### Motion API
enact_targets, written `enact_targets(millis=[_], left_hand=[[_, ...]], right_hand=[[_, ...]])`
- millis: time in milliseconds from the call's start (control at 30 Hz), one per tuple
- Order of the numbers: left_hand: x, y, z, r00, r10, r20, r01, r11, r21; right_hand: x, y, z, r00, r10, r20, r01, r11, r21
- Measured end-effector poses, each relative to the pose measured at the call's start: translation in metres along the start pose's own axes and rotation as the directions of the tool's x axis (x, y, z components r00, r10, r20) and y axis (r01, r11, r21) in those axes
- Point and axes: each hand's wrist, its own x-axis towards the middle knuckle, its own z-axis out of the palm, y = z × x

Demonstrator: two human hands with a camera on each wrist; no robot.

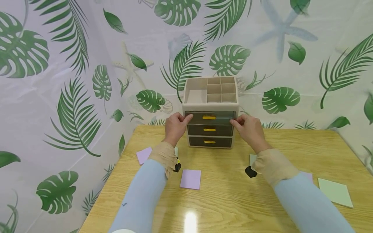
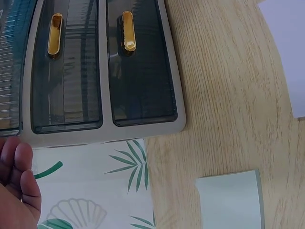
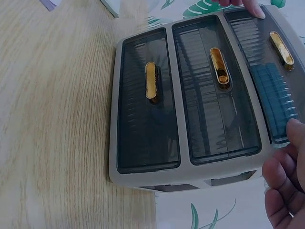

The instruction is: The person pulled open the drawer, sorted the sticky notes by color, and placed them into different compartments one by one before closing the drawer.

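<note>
Head cam: top drawer btwn L/R hands.

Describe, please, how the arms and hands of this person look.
The left sleeve and right sleeve are light blue, with gathered beige cuffs. The left one bears a small dark triangle. A black piece shows beside each cuff. The left grip and right grip are bare, without visible gloves.

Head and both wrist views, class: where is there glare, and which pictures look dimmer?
Head view: brightest overall, with a white glare patch on the table near the bottom edge; left wrist view: dimmer, with glints on the gold handles; right wrist view: dim too, the lower two drawers looking dark.
</note>
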Motion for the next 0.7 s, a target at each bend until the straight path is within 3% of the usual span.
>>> enact_targets(millis=[200, 333, 567, 700], left_hand=[[0.001, 0.0026, 0.0024, 0.998, -0.05, -0.024, 0.05, 0.999, 0.021], [0.0014, 0.002, 0.0051, 0.997, -0.078, -0.025, 0.078, 0.997, -0.003], [0.0049, -0.0003, 0.0081, 0.997, -0.056, 0.046, 0.06, 0.994, -0.086], [0.0063, -0.0031, 0.0097, 0.996, -0.039, 0.084, 0.046, 0.996, -0.081]], right_hand=[[0.0023, 0.0018, 0.0009, 0.996, 0.088, -0.027, -0.088, 0.996, 0.008], [0.0038, 0.0033, 0.0025, 0.995, 0.099, -0.008, -0.098, 0.995, 0.033], [0.0068, 0.0058, 0.0039, 0.997, 0.072, 0.035, -0.074, 0.995, 0.061], [0.0068, 0.0073, 0.0044, 0.997, 0.068, 0.042, -0.071, 0.995, 0.077]])
